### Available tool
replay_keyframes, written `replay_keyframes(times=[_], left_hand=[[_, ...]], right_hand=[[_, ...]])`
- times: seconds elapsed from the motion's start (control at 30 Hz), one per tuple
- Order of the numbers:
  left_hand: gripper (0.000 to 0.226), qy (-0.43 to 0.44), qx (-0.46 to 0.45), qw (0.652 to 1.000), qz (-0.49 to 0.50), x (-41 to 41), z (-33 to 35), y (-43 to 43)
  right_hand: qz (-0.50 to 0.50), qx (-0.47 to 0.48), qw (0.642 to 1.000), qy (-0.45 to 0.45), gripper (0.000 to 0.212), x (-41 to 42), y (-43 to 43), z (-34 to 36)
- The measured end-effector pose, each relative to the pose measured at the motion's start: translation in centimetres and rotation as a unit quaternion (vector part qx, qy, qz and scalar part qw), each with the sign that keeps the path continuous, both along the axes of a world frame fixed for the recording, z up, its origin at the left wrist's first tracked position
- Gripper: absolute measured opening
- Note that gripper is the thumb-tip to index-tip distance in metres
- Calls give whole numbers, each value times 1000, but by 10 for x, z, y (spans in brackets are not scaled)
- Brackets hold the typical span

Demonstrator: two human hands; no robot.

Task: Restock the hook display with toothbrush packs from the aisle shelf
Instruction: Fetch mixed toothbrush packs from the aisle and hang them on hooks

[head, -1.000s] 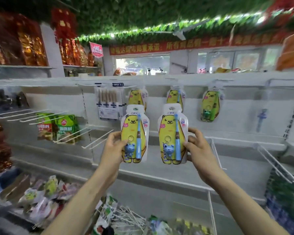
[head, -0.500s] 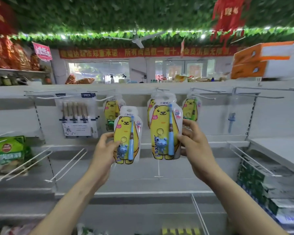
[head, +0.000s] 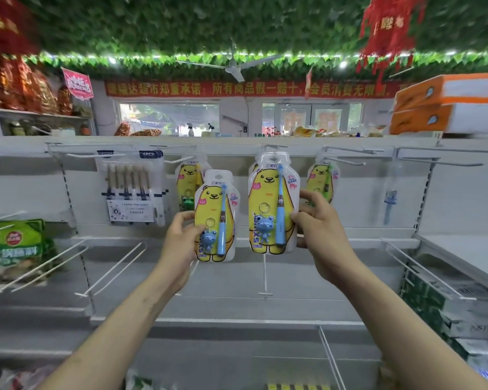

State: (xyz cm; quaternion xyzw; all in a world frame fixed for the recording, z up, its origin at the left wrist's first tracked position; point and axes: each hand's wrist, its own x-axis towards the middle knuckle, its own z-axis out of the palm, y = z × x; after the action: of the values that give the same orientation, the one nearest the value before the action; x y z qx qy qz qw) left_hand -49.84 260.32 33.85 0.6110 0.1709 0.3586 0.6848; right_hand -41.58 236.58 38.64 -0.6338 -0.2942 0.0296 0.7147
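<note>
I hold two yellow-bear toothbrush packs, each with a blue brush and a blue bear charm. My left hand [head: 181, 235] grips the left pack [head: 213, 218] by its left edge, lower, in front of the hook rail. My right hand [head: 319, 223] grips the right pack [head: 272, 204] by its right edge, its top up at a hook [head: 273, 146] under the top rail. Whether it hangs on that hook I cannot tell. Two similar packs hang behind, one [head: 188, 181] at the left and one [head: 323, 178] at the right.
A six-brush pack [head: 133, 187] hangs left of the bears. Bare wire hooks [head: 350, 159] jut out at the upper right and lower left [head: 110, 268]. Green snack bags [head: 17, 249] hang far left. Orange boxes [head: 445, 105] sit on the top shelf, and boxed goods [head: 440, 305] stack at the lower right.
My view has swung right and up along the display. The right pack has risen to the top hook rail, while the left pack stays lower.
</note>
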Motion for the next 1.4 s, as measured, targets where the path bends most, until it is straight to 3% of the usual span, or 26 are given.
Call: replay_keyframes(times=[0.37,0.67,0.8,0.93,1.13,1.27,1.4], left_hand=[[19,18,21,998,52,-10,8,25],[23,29,9,998,55,-21,1,14],[24,20,5,999,46,-26,-1,10],[23,-6,-1,1000,21,-26,3,-3],[18,-47,-2,998,-43,-10,18,-41],[15,-58,31,995,-75,-2,26,-65],[12,-61,47,991,-112,0,29,-78]], right_hand=[[-62,-25,990,120,26,102,80,-3],[-102,-75,984,129,19,154,117,-5],[-113,-114,977,143,25,154,104,-27],[-144,-104,977,115,3,120,78,-42],[72,13,997,22,30,34,38,-18],[24,26,997,-70,10,9,15,-4],[-5,38,995,-95,11,8,-5,-1]])
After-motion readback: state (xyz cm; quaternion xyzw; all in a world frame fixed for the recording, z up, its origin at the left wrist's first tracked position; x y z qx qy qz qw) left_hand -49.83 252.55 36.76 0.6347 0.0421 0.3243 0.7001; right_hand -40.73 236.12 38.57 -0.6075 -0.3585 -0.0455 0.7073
